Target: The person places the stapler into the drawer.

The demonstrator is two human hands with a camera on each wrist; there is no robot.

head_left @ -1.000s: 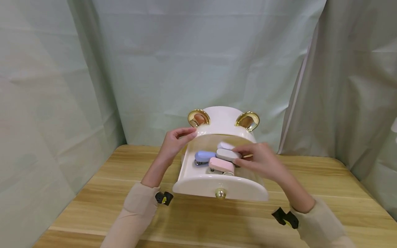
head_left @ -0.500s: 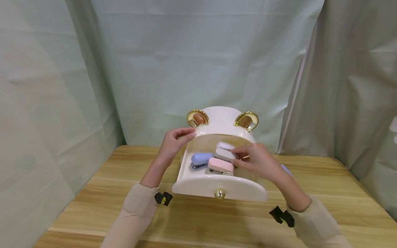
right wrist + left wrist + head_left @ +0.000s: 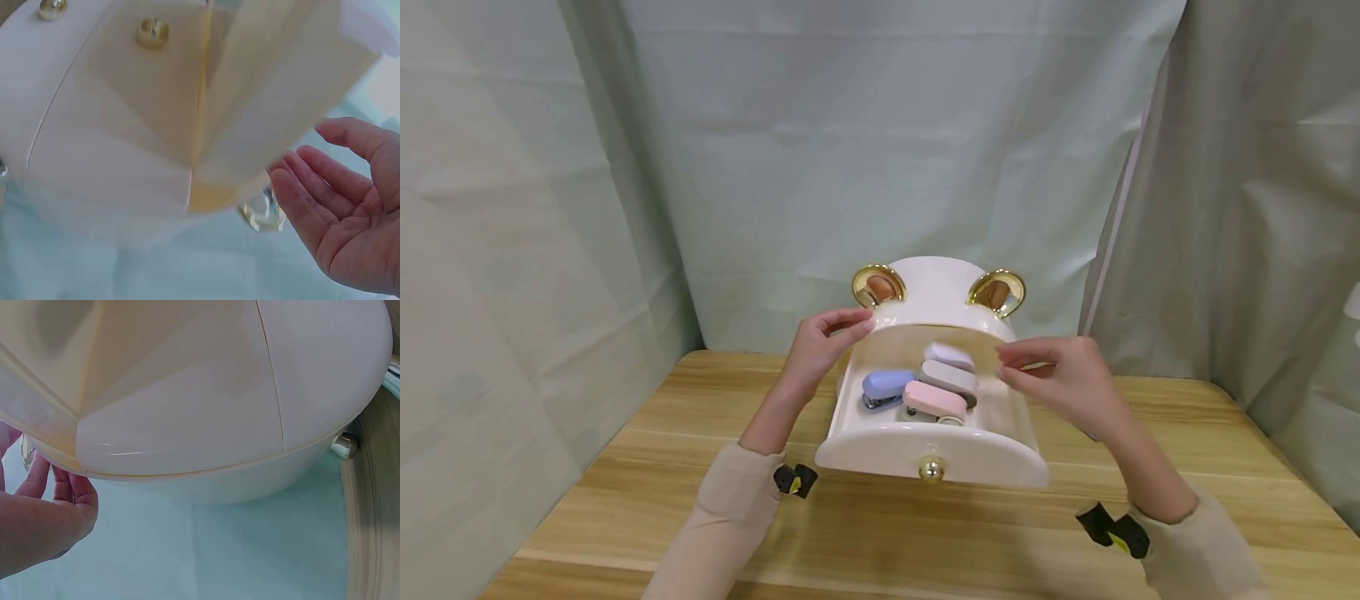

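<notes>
A white ceramic box (image 3: 938, 298) with two gold ears stands on the wooden table. Its drawer (image 3: 880, 446), with a gold knob (image 3: 931, 468), is pulled out toward me. Inside lie a blue stapler (image 3: 883, 387), a pink stapler (image 3: 934, 402), a grey stapler (image 3: 951, 377) and a pale one (image 3: 950, 355) behind it. My left hand (image 3: 848, 325) touches the box's upper left edge with nearly straight fingers, fingers (image 3: 69, 494) also seen under the box (image 3: 187, 394). My right hand (image 3: 1024, 363) hovers empty by the drawer's right side, its palm (image 3: 350, 212) relaxed beside the box (image 3: 125, 125).
The wooden table (image 3: 925, 533) reaches to both sides and the front of the box. Pale green curtains (image 3: 880, 150) hang close behind and at the left and right, meeting the table's back edge.
My right hand let go of the grey stapler in the drawer and drew back to the right, now empty. The left hand and the box have stayed put.
</notes>
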